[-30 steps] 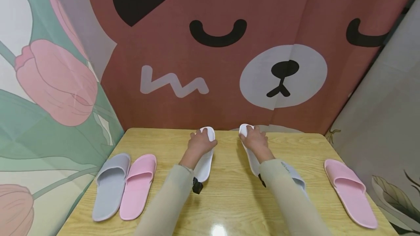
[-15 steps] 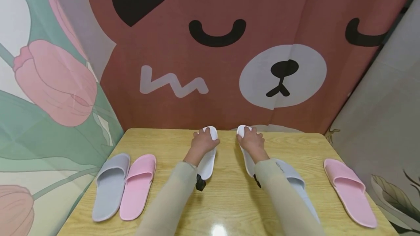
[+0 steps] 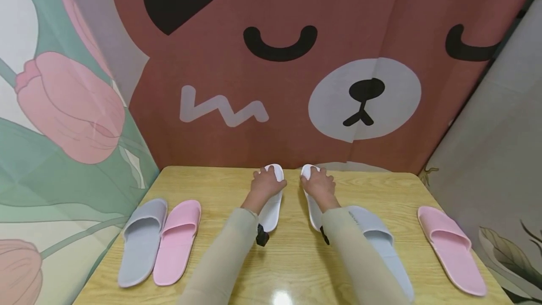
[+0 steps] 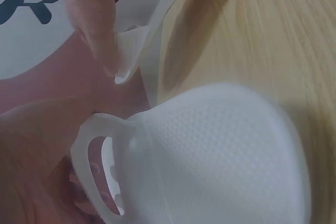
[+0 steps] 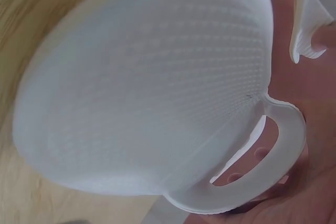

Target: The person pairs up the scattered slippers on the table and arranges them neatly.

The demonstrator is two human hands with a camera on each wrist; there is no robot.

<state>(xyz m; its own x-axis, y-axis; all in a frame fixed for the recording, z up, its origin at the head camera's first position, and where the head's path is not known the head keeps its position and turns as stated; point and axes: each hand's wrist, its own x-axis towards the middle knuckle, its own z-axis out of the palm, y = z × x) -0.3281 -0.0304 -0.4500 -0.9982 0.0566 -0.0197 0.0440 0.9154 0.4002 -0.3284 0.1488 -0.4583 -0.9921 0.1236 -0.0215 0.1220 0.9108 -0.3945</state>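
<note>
My left hand grips the toe strap of a white slipper, its thumb on the side toward the other slipper. In the left wrist view the textured insole of this slipper shows up close. A second white slipper is held the same way by my right hand; in the right wrist view its insole fills much of the frame. Both slippers point toward the back edge of the table, a narrow gap between them. Whether their soles touch the table, I cannot tell.
On the wooden table, a grey slipper and a pink slipper lie side by side at left. A light grey slipper, partly behind my right sleeve, and another pink slipper lie at right. A printed curtain hangs behind.
Both hands have moved toward each other, each with its white slipper, and the gap between the slippers has narrowed. More of the light grey slipper shows beside my right sleeve.
</note>
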